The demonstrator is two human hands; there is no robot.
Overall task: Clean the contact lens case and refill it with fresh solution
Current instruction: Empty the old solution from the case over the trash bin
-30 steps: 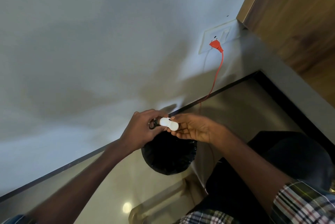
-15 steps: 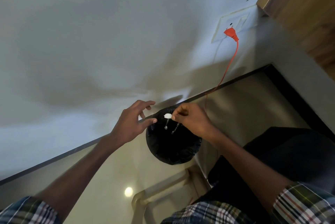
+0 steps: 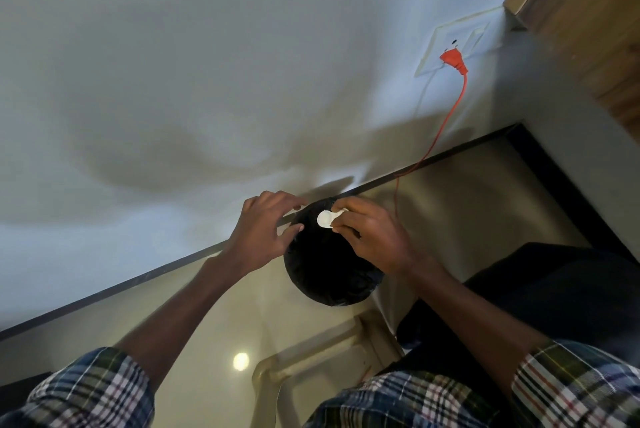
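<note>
A white contact lens case [image 3: 328, 218] is pinched in my right hand [image 3: 372, 237], held over the open mouth of a black-lined waste bin [image 3: 332, 275]. One round end of the case shows; the rest is hidden by my fingers. My left hand [image 3: 261, 230] hovers just left of the case at the bin's rim, fingers loosely spread and holding nothing.
The bin stands on a glossy beige floor [image 3: 214, 306] against a white wall [image 3: 173, 81] with a dark skirting. An orange plug [image 3: 453, 60] sits in a wall socket, its cord running down to the floor. A wooden panel [image 3: 588, 11] is at the upper right.
My left hand let go of the case and drew aside. My right hand tipped the case over the bin, liquid dripped out, and now it holds the case turned with a round end showing.
</note>
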